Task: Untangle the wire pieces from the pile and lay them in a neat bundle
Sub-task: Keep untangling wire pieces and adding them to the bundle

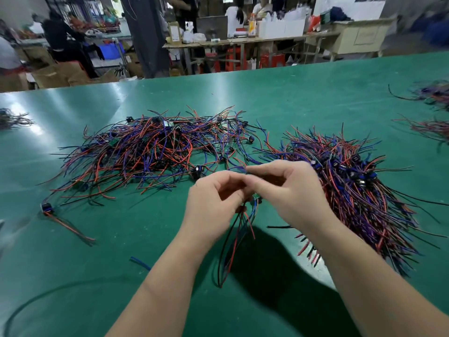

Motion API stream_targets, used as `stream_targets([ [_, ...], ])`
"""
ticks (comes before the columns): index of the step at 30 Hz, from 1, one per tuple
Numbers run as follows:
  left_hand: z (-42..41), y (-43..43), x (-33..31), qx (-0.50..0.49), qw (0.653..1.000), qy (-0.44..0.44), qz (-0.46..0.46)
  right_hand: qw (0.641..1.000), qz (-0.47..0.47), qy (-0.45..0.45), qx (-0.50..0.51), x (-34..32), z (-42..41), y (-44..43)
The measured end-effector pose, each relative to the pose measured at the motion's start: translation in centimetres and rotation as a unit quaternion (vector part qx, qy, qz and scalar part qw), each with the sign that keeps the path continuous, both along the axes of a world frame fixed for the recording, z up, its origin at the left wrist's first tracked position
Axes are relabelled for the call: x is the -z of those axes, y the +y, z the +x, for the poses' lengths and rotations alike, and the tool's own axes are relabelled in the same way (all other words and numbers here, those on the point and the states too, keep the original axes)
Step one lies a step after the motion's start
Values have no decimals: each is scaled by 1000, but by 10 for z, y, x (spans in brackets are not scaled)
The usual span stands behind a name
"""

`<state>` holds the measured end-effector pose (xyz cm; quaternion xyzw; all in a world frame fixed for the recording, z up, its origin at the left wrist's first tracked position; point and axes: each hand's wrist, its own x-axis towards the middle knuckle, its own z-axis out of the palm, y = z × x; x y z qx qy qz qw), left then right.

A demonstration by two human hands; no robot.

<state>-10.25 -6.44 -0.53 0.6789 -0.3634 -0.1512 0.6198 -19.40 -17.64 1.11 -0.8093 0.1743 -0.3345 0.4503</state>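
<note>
Wire piece of thin red, black and blue leads [239, 229] hangs between the two hands over the near middle of the table, its loose ends trailing down toward the person. A small green board [255, 197] sits at its top, just under the fingers. The left hand [213, 200] has its fingers curled in, pinching the upper end of the leads. The right hand [286, 190] meets it fingertip to fingertip, thumb and forefinger closed narrowly on the same piece; a short blue loop shows just above them.

Behind the left hand lies the tangled pile of red, blue and black wire pieces [150, 152], spread wide and loose. To the right, touching the right forearm's side, lies the neat bundle of like wires [359, 190], the strands running roughly one way. One stray wire piece with a dark connector [62, 218] lies apart at the left, and a short blue wire scrap [139, 262] beside the left forearm.

All rest on a green matted table [303, 98]. Smaller wire heaps [431, 128] sit at its far right edge. Beyond is a workshop with a cluttered wooden bench [243, 42], cardboard boxes and seated people, blurred.
</note>
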Motion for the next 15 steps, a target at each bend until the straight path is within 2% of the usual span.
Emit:
stream_targets([
  [3,2,2,4,0,989,-145,34,991,-17,-110,67,-12,-6,-6],
  [5,2,2,13,2,955,-263,136,972,-55,-181,138,-20,-13,-15],
  [7,2,2,20,13,919,-308,247,948,-82,-227,209,-27,-21,-24],
  [9,2,2,23,14,895,-313,317,927,-123,-222,276,-31,-27,-34],
  [11,3,1,22,-25,868,-344,356,927,-160,-130,313,-30,-31,-43],
  [13,3,1,21,-104,838,-378,379,933,-163,40,318,-25,-30,-53],
  [15,2,1,22,-167,825,-375,388,920,-145,183,316,-21,-27,-55],
])
